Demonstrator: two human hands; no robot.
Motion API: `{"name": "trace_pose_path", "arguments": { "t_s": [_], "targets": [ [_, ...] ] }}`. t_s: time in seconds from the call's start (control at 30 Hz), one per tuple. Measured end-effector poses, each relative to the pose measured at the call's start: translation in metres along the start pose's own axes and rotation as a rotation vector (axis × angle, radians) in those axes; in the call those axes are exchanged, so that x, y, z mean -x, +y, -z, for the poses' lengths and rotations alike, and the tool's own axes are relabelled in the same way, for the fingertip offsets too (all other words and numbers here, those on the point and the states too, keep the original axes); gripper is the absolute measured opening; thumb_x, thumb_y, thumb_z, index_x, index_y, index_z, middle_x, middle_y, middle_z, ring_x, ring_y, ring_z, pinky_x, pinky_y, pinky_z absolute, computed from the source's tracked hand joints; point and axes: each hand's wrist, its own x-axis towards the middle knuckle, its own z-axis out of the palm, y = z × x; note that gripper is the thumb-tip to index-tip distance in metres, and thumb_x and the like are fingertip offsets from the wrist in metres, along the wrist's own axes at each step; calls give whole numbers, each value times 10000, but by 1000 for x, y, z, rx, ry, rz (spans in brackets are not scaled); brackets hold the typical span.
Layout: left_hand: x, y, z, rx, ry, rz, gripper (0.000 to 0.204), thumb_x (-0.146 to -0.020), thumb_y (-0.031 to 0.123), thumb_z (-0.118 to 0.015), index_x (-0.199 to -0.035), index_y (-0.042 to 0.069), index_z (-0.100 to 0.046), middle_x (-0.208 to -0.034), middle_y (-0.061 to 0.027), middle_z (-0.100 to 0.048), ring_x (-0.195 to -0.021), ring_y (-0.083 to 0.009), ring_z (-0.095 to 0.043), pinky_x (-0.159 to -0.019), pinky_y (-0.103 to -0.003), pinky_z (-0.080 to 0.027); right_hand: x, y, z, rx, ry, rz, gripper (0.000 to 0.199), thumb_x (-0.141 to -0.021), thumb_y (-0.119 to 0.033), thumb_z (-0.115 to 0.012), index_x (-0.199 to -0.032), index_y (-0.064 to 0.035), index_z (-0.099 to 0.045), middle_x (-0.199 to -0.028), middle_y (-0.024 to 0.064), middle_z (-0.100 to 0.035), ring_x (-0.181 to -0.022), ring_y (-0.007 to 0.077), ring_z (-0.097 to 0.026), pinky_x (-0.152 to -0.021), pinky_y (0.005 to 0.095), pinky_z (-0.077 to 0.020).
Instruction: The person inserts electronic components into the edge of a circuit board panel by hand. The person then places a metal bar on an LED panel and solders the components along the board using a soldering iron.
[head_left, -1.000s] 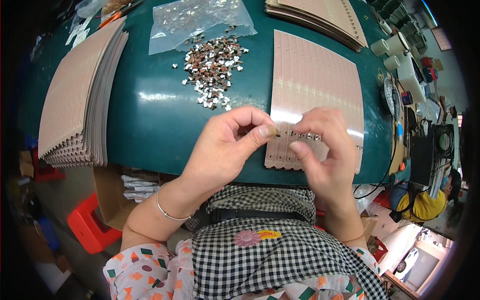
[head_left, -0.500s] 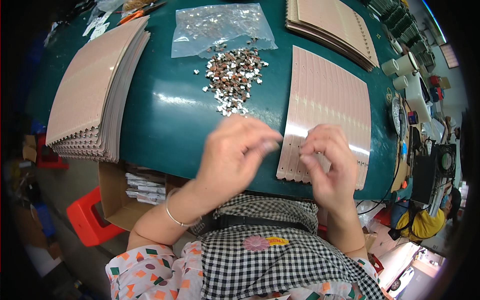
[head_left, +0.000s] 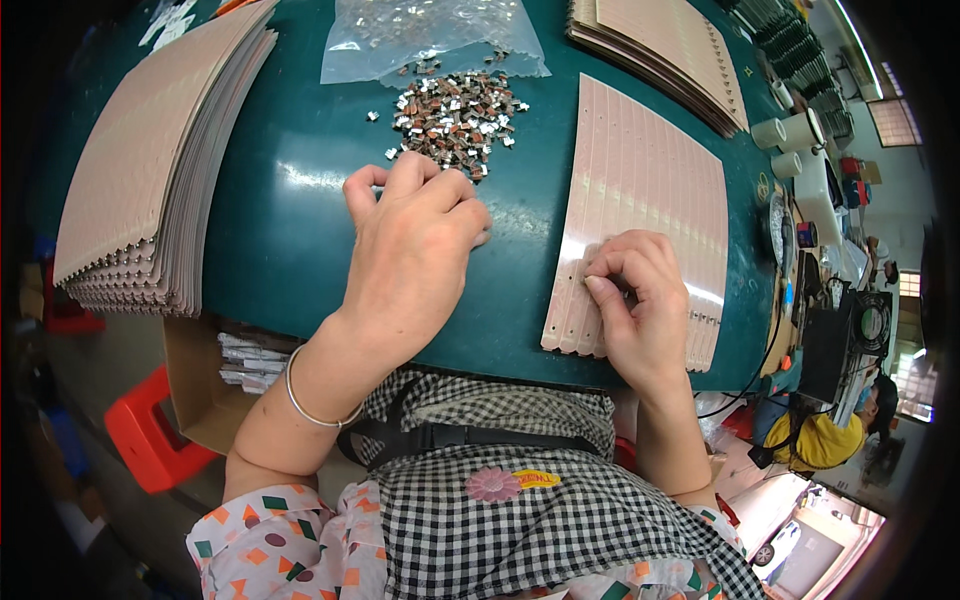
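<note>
My left hand is over the green table at the near edge of a pile of small metal-and-brown pieces. Its fingers are curled down, with their tips hidden beneath the hand. My right hand is closed in a pinch above a pale pinkish sheet of long parallel strips. Thumb and forefinger meet by the sheet's left strips; whatever lies between them is too small to make out. Small holes dot the strips, and the sheet's near edge is scalloped. A few small dark pieces sit along its lower right part.
A clear plastic bag of similar pieces lies behind the pile. Tall stacks of sheets stand at the left and far right. White rolls are beyond the right edge. A cardboard box and red stool are below left.
My left hand has moved left and away from me, from beside the right hand to the pile. My right hand remains over the sheet, its fingertips drawn closer together. The whole view has shifted slightly.
</note>
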Motion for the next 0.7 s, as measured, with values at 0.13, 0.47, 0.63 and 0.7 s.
{"name": "trace_pose_path", "arguments": {
  "t_s": [0.13,0.47,0.63,0.7],
  "targets": [
    [2,0,-2,19,14,-7,124,-748,25,-756,-830,84,-685,-900,-2,-631,-967,-231,-563,-886,-429,-332,2,-1,0,-15,-18,-22,149,-710,73,-705,-804,-8,-622,-879,104,-626,-939,304,-573,-827,392,-469],
    [-4,-3,2,101,85,-8,123,-770,9,-731,-841,83,-662,-900,-16,-646,-932,-238,-573,-869,-391,-349,-7,-8,-4,81,29,114,140,-682,68,-697,-780,-19,-648,-830,101,-625,-885,317,-588,-800,403,-479],
    [-12,6,2,303,45,78,31,-831,55,-693,-848,64,-669,-875,-77,-657,-866,-293,-579,-815,-388,-382,-1,8,-4,109,76,86,160,-655,64,-654,-776,-39,-633,-821,130,-607,-843,335,-594,-785,424,-495],
    [-6,8,9,463,75,109,30,-867,-16,-669,-842,-9,-654,-810,-111,-643,-748,-235,-600,-697,-309,-453,1,4,-5,59,80,114,176,-645,40,-664,-791,-46,-617,-831,120,-593,-847,345,-582,-805,429,-482]
  ]
}}
